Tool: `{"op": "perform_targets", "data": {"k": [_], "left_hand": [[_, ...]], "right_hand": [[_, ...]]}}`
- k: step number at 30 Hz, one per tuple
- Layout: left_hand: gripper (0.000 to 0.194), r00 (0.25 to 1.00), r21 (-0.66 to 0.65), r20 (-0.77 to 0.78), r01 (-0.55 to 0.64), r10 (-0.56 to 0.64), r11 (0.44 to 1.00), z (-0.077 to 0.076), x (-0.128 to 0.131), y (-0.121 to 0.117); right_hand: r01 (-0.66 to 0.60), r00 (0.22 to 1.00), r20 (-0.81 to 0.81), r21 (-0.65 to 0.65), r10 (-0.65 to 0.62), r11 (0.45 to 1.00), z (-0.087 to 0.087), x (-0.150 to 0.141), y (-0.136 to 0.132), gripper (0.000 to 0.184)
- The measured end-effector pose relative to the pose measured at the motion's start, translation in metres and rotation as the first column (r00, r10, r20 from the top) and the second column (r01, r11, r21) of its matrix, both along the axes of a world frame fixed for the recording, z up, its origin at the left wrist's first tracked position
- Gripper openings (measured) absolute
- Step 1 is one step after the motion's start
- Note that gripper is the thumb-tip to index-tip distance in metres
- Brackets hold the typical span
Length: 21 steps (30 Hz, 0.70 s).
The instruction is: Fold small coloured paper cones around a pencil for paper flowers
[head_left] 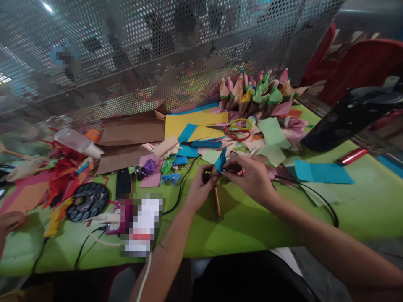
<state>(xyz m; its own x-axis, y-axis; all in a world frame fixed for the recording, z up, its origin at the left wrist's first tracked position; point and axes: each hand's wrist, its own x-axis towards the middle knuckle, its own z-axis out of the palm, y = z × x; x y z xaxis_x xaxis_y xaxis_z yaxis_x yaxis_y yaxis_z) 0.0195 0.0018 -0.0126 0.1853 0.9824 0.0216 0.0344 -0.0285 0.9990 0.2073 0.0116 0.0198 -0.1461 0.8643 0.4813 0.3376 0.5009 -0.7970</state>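
Between my two hands stands a small rolled piece of blue paper [221, 161], its tip curling upward. My left hand [201, 186] is closed around its lower part, where a bit of brown shows between the fingers. From the other side my right hand [252, 178] pinches the blue paper's edge. A wooden pencil [218, 203] lies on the green table just below the hands. Behind them are a blue-handled cutter [206, 144] and scissors with red and yellow handles [237, 133]. The undersides of my fingers are hidden.
Many paper ice-cream cones [258, 94] stand at the back. Cut blue paper [324, 172] and a dark tumbler [340, 121] are right. A black cable [317, 193] curves near my right wrist. Left are a phone [143, 228], a round black tray [88, 202] and another person's hand [12, 220].
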Motion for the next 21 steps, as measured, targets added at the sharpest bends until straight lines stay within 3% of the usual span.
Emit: {"op": "perform_targets", "data": {"k": [10,21], "left_hand": [[0.041,0.999,0.031,-0.048,-0.024,0.025,0.999,-0.0015,0.0025,-0.0002],[0.038,0.985,0.007,0.126,-0.122,0.120,0.993,-0.0092,0.0022,0.0044]], "right_hand": [[-0.001,1.000,-0.024,-0.004,0.001,1.000,-0.0014,-0.0028,-0.0005,0.005],[-0.126,0.964,-0.258,-0.224,0.066,0.966,-0.0019,-0.0044,0.0004,0.013]]}}
